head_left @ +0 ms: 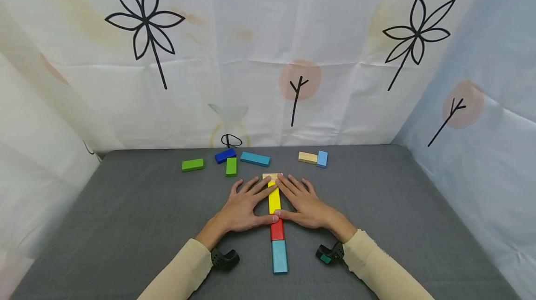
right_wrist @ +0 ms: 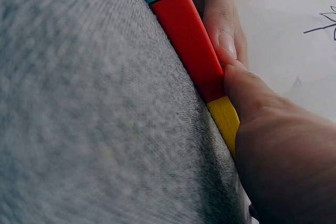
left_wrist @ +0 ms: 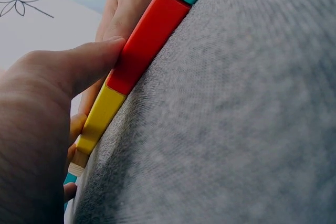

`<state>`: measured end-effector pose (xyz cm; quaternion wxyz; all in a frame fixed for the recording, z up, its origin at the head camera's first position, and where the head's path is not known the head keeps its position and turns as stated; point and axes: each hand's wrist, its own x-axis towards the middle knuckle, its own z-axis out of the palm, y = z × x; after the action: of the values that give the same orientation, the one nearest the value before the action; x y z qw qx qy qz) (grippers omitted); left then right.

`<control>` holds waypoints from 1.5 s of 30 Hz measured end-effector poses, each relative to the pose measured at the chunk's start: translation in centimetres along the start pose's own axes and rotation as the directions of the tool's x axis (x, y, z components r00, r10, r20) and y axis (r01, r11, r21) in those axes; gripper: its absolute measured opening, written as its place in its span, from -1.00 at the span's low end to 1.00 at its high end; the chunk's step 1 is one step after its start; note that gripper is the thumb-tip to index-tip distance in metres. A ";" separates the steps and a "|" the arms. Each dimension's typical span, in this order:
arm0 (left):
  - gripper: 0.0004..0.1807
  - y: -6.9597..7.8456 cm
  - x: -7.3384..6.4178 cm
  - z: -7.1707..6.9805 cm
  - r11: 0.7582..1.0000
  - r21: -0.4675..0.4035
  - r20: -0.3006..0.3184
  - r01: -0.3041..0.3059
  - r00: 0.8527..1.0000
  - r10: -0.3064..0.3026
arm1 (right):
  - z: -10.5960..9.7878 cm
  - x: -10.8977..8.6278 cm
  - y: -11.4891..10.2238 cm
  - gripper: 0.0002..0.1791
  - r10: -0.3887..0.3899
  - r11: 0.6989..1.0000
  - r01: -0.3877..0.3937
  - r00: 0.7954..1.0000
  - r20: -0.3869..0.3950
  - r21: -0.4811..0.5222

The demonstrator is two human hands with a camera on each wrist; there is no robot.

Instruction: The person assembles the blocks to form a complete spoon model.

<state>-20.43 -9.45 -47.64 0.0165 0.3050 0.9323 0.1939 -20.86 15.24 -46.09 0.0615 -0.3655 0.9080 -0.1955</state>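
A column of blocks lies end to end on the grey table: a teal block (head_left: 279,257) nearest, then a red block (head_left: 277,231), a yellow block (head_left: 274,201) and a plain wooden block (head_left: 273,176) set crosswise at the far end. My left hand (head_left: 243,207) spreads along the left side, fingertips at the yellow and wooden blocks, thumb at the red block (left_wrist: 149,40). From the right, my right hand (head_left: 307,209) mirrors it with straight fingers. Both thumb tips meet over the red block near its joint with the yellow block (right_wrist: 224,121).
Behind the hands at left lie a green block (head_left: 193,165), a dark blue block (head_left: 225,156), another green block (head_left: 231,167) and a blue block (head_left: 255,159). At right, a wooden block (head_left: 307,157) touches a light blue block (head_left: 322,159). A patterned curtain (head_left: 251,81) stands behind the table.
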 end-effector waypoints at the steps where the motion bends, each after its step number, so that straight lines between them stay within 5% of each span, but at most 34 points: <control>1: -0.05 0.0 0.0 0.0 1.000 0.000 0.000 0.001 1.000 -0.001 | 0.0 0.0 0.0 -0.10 0.001 1.000 -0.001 1.000 -0.001 0.002; 21: -0.05 0.0 -0.1 0.1 1.000 0.000 -0.003 -0.007 1.000 0.007 | -0.1 -0.1 0.2 -0.13 -0.009 1.000 0.009 1.000 -0.003 0.013; 30: -0.10 -0.1 -0.2 -0.3 0.996 -0.083 -0.060 -0.013 0.998 0.008 | 0.2 0.0 0.4 -0.11 0.003 1.000 -0.003 1.000 0.009 -0.014; 35: -0.16 -0.7 -0.2 -1.1 0.987 -0.163 -0.154 -0.011 0.988 -0.014 | 0.3 0.1 0.4 -0.10 0.025 1.000 -0.025 1.000 0.011 0.006; 40: -0.21 -1.7 0.3 -1.8 0.960 -0.282 -0.239 0.008 0.968 -0.078 | 0.4 0.1 0.3 -0.10 0.030 0.999 -0.030 1.000 0.008 0.012; 45: -0.21 -2.0 1.3 -2.1 0.885 -0.456 -0.216 0.097 0.952 -0.215 | 0.4 0.1 0.4 -0.10 0.025 1.000 -0.025 1.000 0.003 0.008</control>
<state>-22.90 -10.91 -46.29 -0.0221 0.1886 0.8798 0.4358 -21.07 15.31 -46.62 0.0669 -0.3540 0.9116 -0.1979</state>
